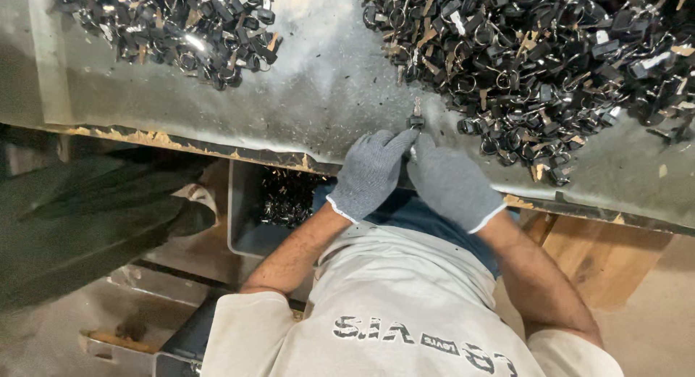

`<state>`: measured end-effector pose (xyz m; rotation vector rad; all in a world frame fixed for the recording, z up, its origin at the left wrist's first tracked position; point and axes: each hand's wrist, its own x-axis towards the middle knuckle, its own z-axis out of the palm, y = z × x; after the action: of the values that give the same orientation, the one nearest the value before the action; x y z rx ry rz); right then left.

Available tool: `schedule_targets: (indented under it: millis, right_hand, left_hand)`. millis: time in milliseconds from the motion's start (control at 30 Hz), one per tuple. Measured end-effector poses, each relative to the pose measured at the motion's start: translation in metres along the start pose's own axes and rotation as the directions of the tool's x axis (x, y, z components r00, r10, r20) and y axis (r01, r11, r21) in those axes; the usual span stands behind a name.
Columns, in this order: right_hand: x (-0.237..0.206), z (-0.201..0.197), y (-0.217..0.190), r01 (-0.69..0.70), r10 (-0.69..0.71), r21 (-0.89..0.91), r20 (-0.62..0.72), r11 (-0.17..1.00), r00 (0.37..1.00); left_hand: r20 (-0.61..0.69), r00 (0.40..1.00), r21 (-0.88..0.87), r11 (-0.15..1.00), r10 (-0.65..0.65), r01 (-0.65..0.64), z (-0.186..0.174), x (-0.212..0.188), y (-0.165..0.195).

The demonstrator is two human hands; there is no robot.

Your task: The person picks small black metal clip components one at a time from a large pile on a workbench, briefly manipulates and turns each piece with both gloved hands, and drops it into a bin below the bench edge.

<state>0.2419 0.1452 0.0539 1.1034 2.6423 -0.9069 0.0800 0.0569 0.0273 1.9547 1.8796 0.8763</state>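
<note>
Head view: both hands work at the near edge of a grey, dust-speckled metal-topped workbench (318, 94). The left hand (369, 174), in a grey knitted glove with a white cuff, and the right hand (452, 185), gloved alike, meet fingertip to fingertip just inside the bench edge. Between the fingertips sits one small black key-ring fob with a short metal clip (415, 118) projecting away from the body. The fingers of both hands are drawn together and pinched on the lower end of this fob; only its upper part shows.

Handling, as a judgement: the fob looks light and rigid, with a hard smooth body and a thin metal end. A fingertip pinch on the black body suits it; the knitted gloves add friction but dull the feel on so small a part.

Pose: both forearms run forward from the torso and converge, wrists roughly level, backs of the hands up.

Surroundings: a large heap of black fobs with metal rings (550, 65) lies just beside the right hand, a smaller heap (181, 29) well apart to the left. Below the bench edge, a grey metal bin (242, 225) holds more dark pieces.
</note>
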Motion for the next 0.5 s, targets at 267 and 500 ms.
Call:
schedule_targets:
  millis: [267,500]
  right_hand:
    - [-0.019,0.007,-0.004,0.051,-0.082,-0.126,-0.26,0.991,0.962]
    - [-0.024,0.007,-0.008,-0.011,-0.035,-0.237,-0.188,0.972,0.981]
  left_hand:
    - [-0.051,0.994,0.132,0.986,-0.093,0.099,-0.007,-0.002,0.007]
    - [-0.074,0.993,0.056,0.994,-0.094,0.099,-0.003,0.004,0.005]
